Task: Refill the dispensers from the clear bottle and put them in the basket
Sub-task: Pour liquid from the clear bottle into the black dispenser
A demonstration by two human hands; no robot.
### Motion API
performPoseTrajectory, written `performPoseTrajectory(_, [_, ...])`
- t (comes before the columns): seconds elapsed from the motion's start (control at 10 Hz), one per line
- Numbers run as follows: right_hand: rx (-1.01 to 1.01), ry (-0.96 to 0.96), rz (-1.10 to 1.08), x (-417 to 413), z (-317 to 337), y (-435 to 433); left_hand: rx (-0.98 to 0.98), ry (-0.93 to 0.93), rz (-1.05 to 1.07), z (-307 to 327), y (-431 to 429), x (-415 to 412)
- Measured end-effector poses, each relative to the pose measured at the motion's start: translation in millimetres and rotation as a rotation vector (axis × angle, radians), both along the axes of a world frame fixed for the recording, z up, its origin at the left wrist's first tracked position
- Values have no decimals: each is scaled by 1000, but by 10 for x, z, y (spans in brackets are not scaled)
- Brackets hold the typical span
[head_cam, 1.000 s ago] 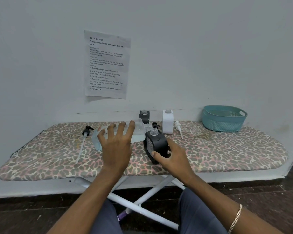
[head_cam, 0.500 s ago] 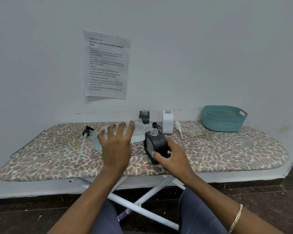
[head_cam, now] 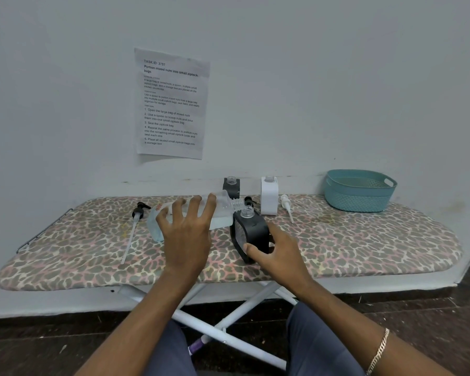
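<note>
Clear bottle (head_cam: 224, 214), gripped by left hand (head_cam: 186, 236), wants slow tipping, neck right over the black dispenser (head_cam: 251, 232) that the right hand (head_cam: 280, 253) clasps steady.

On the ironing board (head_cam: 364, 240), we find the clear bottle (head_cam: 223, 213) tipped left of the near dispenser (head_cam: 251, 234), its mouth just above that neck. Behind stand a second dispenser (head_cam: 231, 187) and, rightward, a third dispenser (head_cam: 269, 196); the basket (head_cam: 358, 196) sits far right.
</note>
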State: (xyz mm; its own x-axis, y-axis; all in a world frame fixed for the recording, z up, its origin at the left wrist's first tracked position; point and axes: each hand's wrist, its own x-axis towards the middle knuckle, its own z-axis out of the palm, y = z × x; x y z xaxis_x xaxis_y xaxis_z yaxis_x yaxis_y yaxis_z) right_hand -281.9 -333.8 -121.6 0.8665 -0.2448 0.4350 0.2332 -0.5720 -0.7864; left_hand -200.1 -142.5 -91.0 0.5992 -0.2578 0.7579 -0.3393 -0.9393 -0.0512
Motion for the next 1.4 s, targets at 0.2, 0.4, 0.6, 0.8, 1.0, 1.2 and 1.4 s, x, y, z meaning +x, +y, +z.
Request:
performPoseTrajectory(0.2, [4, -3, 6, -18, 13, 1, -4, 2, -2, -8, 7, 3])
performPoseTrajectory(0.4, [1, 13, -1, -9, 14, 2, 3, 6, 2, 5, -3, -1])
performPoseTrajectory(0.6, [1, 5, -1, -16, 20, 3, 3, 3, 7, 2, 0, -5])
performPoseTrajectory(0.8, [-1, -4, 7, -35, 40, 6, 0, 5, 2, -1, -2, 0])
performPoseTrajectory(1.0, [-6, 12, -6, -16, 16, -6, 0, 12, 3, 1, -6, 3])
performPoseTrajectory(1.2, [-14, 15, -11, -14, 15, -8, 3, 14, 6, 2, 0, -3])
performPoseTrajectory(1.4, [-15, 18, -22, -8, 8, -12, 5, 14, 11, 4, -3, -5])
